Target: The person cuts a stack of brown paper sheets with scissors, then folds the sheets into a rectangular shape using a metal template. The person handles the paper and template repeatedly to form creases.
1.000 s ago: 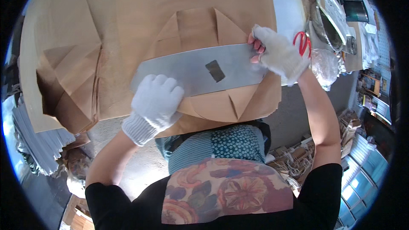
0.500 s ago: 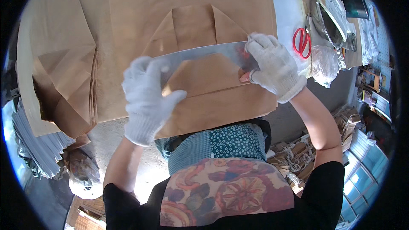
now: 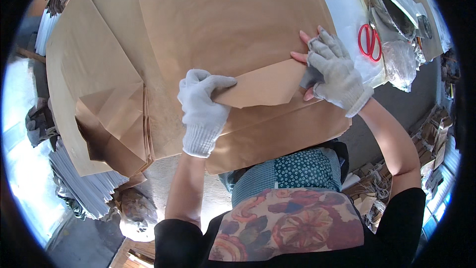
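My left hand point(image 3: 203, 111), in a white knit glove, is closed with its thumb on the left end of a folded brown paper flap point(image 3: 270, 82). My right hand point(image 3: 334, 67) wears a similar glove with some bare fingertips showing. It reaches over the flap's right end, its thumb and fingers on either side of a grey flat plate point(image 3: 311, 77). Only a short piece of that plate shows; the rest is hidden by the flap and hand. Beneath both hands lies a large brown paper piece point(image 3: 292, 136) with a crease along it.
Folded brown paper point(image 3: 116, 114) lies at the left over the table edge. To the right are red-handled scissors point(image 3: 369, 42) and a clear plastic bag point(image 3: 400, 67). A stack of grey-white sheets point(image 3: 84, 181) stands below the table's left side; bundled strings point(image 3: 379, 183) lie low at right.
The upper paper flap has come down over the grey plate, hiding most of it. My left hand has closed at the flap's end. The whole view has shifted, with the table now further right.
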Action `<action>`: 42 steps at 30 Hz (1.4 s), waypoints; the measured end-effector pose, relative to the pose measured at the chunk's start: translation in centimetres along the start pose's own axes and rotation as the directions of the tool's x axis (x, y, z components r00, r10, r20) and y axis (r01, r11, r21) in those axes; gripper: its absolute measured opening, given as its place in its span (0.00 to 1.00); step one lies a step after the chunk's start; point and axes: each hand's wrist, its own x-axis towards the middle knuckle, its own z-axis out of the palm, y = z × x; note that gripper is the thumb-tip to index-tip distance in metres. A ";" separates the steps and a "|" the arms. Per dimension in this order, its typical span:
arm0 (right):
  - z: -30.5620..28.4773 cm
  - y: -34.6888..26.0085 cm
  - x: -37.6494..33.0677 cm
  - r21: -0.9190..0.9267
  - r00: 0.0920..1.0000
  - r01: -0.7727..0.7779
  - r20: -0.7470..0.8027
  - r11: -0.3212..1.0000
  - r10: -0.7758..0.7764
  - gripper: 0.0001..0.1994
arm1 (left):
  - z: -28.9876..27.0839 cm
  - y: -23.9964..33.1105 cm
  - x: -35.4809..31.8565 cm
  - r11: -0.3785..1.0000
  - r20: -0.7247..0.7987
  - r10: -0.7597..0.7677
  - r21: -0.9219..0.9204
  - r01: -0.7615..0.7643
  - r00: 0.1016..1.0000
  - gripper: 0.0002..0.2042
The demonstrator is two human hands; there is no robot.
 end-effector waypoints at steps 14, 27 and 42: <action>3.1 -5.7 3.0 0.135 0.930 0.279 -0.286 0.951 -0.232 0.20 | -0.8 0.6 -1.4 0.956 0.220 0.290 -0.111 -0.271 0.931 0.15; 4.9 -8.5 5.0 0.064 0.883 0.173 -0.452 0.983 -0.126 0.20 | 3.0 1.9 -1.7 0.885 -0.149 0.342 0.384 -0.264 0.928 0.19; -1.7 -1.4 -3.4 -0.052 0.977 0.090 -0.190 0.995 -0.098 0.37 | -4.6 -5.3 -12.0 -0.006 0.246 -0.588 -0.954 0.300 0.770 0.25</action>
